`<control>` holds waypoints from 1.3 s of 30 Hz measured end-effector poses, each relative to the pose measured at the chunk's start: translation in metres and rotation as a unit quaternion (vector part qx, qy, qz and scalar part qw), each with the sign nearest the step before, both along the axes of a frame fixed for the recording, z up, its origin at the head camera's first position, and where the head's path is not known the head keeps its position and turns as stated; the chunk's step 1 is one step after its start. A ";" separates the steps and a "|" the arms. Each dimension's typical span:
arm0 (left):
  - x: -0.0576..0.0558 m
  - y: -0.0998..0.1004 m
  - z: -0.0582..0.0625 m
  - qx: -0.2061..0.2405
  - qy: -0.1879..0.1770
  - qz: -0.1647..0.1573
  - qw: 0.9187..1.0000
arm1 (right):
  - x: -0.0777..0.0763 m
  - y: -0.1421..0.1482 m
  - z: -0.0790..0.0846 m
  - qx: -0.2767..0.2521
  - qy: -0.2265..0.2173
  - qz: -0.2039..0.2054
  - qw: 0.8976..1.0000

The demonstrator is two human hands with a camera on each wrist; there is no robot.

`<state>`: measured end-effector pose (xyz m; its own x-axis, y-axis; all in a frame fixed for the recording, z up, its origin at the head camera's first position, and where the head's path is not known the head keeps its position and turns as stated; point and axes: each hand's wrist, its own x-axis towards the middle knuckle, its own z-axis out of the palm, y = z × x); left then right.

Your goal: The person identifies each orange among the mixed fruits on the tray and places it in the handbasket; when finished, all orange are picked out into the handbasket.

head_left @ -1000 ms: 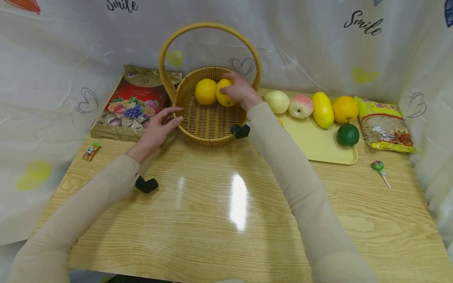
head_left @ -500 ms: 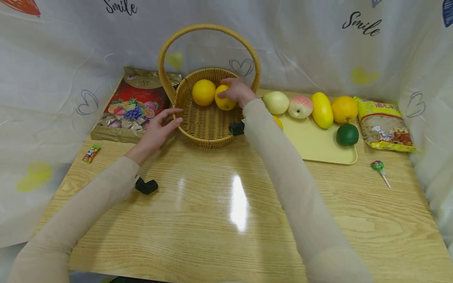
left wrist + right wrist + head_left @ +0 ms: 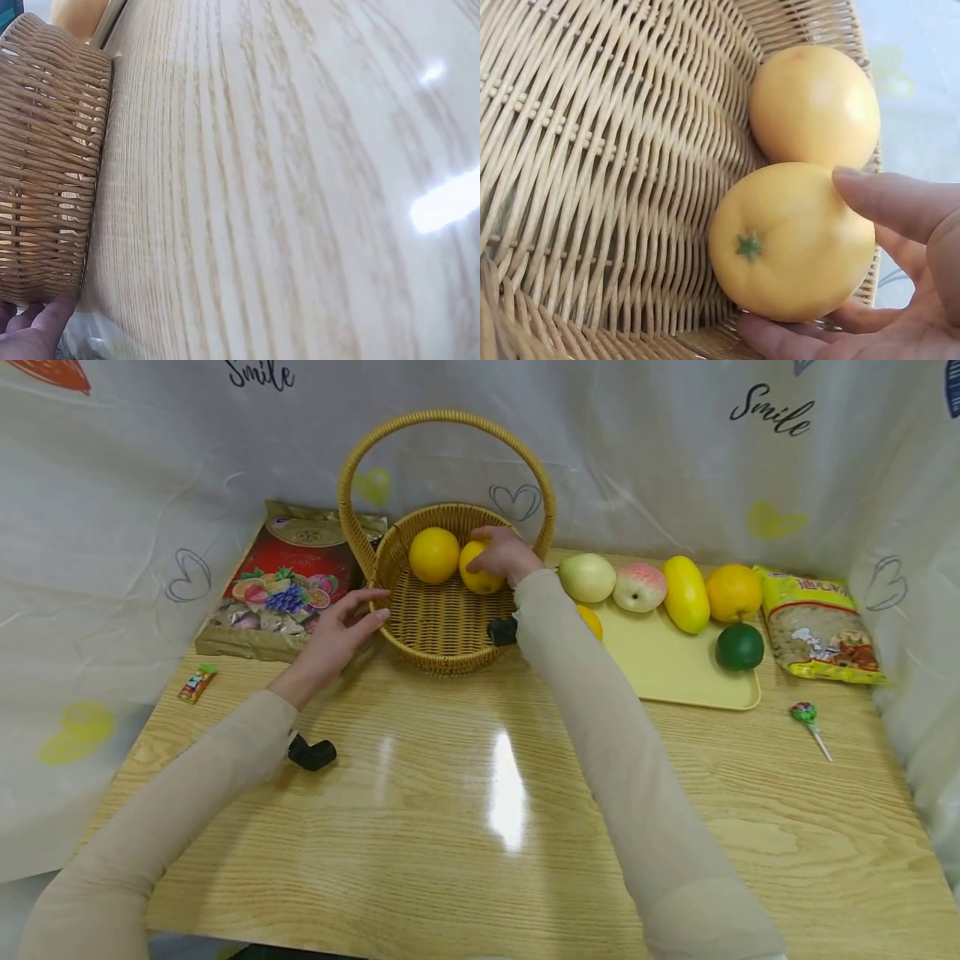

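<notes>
A wicker basket (image 3: pixel 450 664) with a tall arched handle stands at the back of the table. Inside it, two oranges lie side by side: the left orange (image 3: pixel 434 555) and the right orange (image 3: pixel 480 578). My right hand (image 3: pixel 504 555) reaches in over the rim and holds the right orange (image 3: pixel 791 244), thumb on top and fingers underneath in the right wrist view. Its green stem mark faces the camera. My left hand (image 3: pixel 333 639) touches the basket's left rim with fingers extended; in the left wrist view its fingertips meet the outer weave (image 3: pixel 49 165).
A red candy bag (image 3: pixel 288 585) lies left of the basket, a small wrapped candy (image 3: pixel 197 683) before it. On the right, a yellow tray (image 3: pixel 667 672) bears a pear, peach, mango, orange and green fruit. Beyond are a yellow snack bag (image 3: pixel 821 627) and a lollipop (image 3: pixel 804 713).
My right hand has moved slightly toward me with the right orange, which sits lower in the basket. The left orange has shifted a little left. My left hand stays at the rim.
</notes>
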<state>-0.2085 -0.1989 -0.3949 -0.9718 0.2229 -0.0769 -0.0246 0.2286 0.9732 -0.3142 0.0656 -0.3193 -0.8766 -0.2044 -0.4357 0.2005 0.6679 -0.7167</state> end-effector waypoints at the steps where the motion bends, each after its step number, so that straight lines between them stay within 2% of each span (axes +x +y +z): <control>1: 0.000 0.000 0.000 0.001 -0.001 0.000 1.000 | 0.000 0.000 0.000 0.008 0.008 0.007 1.000; 5: 0.000 0.000 0.000 0.002 -0.002 -0.001 1.000 | 0.001 -0.002 -0.001 0.047 0.050 0.039 0.997; 9: 0.001 0.000 0.000 0.006 -0.003 -0.002 1.000 | 0.005 -0.005 0.004 0.083 0.109 0.077 0.988; 15: 0.000 0.000 0.000 0.008 -0.004 -0.001 1.000 | 0.020 -0.004 0.020 0.086 0.148 0.113 0.979; 18: 0.001 -0.001 0.001 -0.003 -0.002 -0.003 1.000 | 0.038 0.001 0.026 0.066 0.169 0.145 0.973; 22: 0.001 -0.002 0.003 -0.023 0.002 -0.007 1.000 | 0.072 0.013 0.031 0.037 0.194 0.190 0.962; 26: 0.001 -0.002 0.003 -0.025 0.001 -0.010 1.000 | 0.106 0.033 0.028 -0.004 0.210 0.212 0.955; 30: 0.002 0.000 0.008 -0.022 -0.001 -0.009 1.000 | 0.134 0.059 0.018 -0.070 0.183 0.196 0.961; 33: 0.002 -0.001 0.008 -0.011 -0.002 -0.005 1.000 | 0.149 0.078 0.010 -0.105 0.157 0.173 0.967; 39: 0.001 -0.008 0.001 -0.014 0.009 0.023 1.000 | 0.166 0.115 0.004 -0.102 0.122 0.129 0.979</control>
<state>-0.2072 -0.2073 -0.3940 -0.9821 0.1765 -0.0656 -0.0187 0.2553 0.9667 -0.1484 0.1807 -0.3149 -0.8570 -0.4940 -0.1466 -0.1504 0.5119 -0.8458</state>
